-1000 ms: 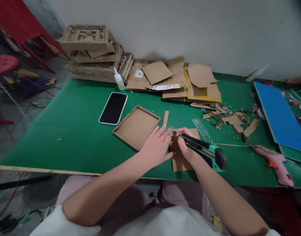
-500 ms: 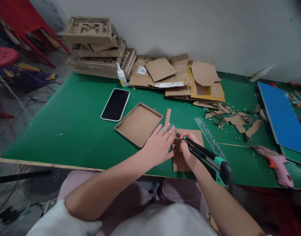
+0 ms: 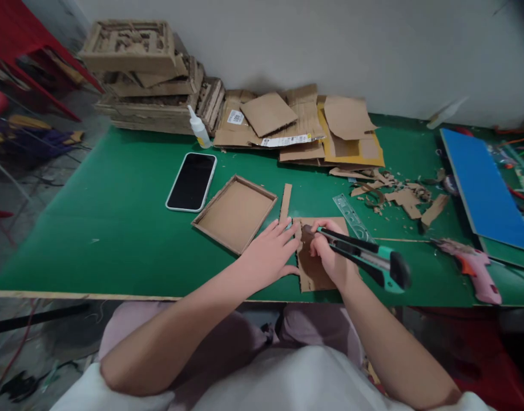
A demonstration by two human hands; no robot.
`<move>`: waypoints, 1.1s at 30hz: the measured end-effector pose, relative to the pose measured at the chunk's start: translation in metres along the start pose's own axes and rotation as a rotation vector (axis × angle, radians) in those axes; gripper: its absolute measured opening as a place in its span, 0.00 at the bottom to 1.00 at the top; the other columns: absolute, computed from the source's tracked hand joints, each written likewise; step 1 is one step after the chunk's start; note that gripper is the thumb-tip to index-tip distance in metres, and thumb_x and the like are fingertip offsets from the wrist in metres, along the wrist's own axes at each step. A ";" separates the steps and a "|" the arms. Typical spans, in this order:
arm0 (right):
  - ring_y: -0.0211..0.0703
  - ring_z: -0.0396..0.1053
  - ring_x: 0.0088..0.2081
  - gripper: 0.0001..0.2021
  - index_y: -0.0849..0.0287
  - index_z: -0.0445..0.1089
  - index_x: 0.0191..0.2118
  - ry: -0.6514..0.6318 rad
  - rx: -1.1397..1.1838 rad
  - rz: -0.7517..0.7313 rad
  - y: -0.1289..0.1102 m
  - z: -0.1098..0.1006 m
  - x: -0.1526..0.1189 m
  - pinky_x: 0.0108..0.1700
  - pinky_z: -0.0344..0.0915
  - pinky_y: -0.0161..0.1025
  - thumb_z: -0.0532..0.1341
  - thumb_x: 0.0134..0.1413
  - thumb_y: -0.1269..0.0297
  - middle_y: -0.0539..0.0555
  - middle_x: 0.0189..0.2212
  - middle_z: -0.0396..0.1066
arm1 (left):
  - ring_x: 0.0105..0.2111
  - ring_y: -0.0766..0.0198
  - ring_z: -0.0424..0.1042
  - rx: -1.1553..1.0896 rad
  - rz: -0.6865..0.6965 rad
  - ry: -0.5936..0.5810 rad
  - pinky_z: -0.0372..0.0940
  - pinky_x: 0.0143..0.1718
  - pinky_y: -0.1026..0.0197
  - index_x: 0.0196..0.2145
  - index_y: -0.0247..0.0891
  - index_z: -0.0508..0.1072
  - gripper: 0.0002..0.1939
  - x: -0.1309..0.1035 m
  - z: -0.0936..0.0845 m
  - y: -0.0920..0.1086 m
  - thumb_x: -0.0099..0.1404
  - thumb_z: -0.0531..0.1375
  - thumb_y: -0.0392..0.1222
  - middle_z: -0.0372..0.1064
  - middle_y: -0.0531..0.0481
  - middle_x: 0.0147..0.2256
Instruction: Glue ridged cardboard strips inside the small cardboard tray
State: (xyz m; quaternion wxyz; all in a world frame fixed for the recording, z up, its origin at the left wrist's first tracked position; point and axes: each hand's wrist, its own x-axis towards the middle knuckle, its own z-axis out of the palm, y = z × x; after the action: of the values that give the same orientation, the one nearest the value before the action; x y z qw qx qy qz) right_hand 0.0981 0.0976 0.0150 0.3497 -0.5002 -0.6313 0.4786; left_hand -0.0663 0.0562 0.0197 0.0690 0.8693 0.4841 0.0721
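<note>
My right hand (image 3: 328,254) is closed round a black and green utility knife (image 3: 365,257), its tip at the upper left part of a cardboard piece (image 3: 317,274). Lying flat with fingers spread, my left hand (image 3: 268,254) touches the left edge of that piece. A narrow cardboard strip (image 3: 286,201) lies just beyond my left fingertips. To the left of my left hand is a shallow cardboard tray (image 3: 234,214) with raised edges. A clear ruler (image 3: 353,218) lies beyond my right hand.
A phone (image 3: 191,181), a glue bottle (image 3: 199,130) and stacked cardboard frames (image 3: 146,105) are at the back left. Cardboard sheets (image 3: 268,114) lie along the wall. Scraps (image 3: 405,200), a blue board (image 3: 487,188) and a pink glue gun (image 3: 480,274) are on the right.
The view has shifted slightly. The knife's handle has swung to lie flatter, pointing further right, and its tip shows more clearly on the cardboard. My left hand remains beside the cardboard piece.
</note>
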 end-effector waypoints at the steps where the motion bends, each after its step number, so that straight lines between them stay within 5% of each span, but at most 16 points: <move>1: 0.33 0.60 0.17 0.05 0.57 0.61 0.32 0.040 -0.082 -0.026 0.000 0.002 -0.004 0.22 0.56 0.31 0.51 0.49 0.67 0.42 0.14 0.59 | 0.61 0.48 0.46 -0.001 -0.006 0.000 0.46 0.59 0.47 0.52 0.32 0.62 0.33 0.000 0.000 0.000 0.57 0.55 0.60 0.51 0.39 0.60; 5: 0.33 0.62 0.20 0.06 0.57 0.64 0.32 0.180 -0.363 -0.185 0.002 0.007 -0.019 0.25 0.58 0.31 0.52 0.47 0.67 0.45 0.19 0.65 | 0.61 0.48 0.46 -0.017 -0.031 -0.012 0.46 0.59 0.47 0.52 0.34 0.62 0.31 0.001 0.001 0.001 0.57 0.57 0.59 0.50 0.40 0.60; 15: 0.32 0.63 0.17 0.06 0.56 0.63 0.34 0.160 -0.586 -0.373 0.006 0.007 -0.035 0.24 0.58 0.28 0.53 0.49 0.69 0.43 0.19 0.65 | 0.61 0.48 0.47 -0.038 -0.067 -0.011 0.45 0.60 0.47 0.46 0.35 0.66 0.25 0.001 -0.006 0.005 0.59 0.55 0.57 0.55 0.39 0.58; 33: 0.34 0.64 0.17 0.05 0.56 0.61 0.33 0.133 -0.648 -0.363 0.002 0.004 -0.074 0.23 0.58 0.31 0.51 0.50 0.70 0.46 0.19 0.66 | 0.61 0.49 0.47 -0.010 -0.087 0.024 0.43 0.60 0.46 0.48 0.35 0.66 0.27 0.002 0.000 0.006 0.59 0.54 0.59 0.55 0.40 0.58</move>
State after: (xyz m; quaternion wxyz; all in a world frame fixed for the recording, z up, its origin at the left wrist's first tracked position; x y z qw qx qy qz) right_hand 0.1133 0.0251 0.0150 0.2928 -0.4948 -0.8042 0.1506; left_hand -0.0603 0.0546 0.0213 0.0709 0.8461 0.5220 0.0817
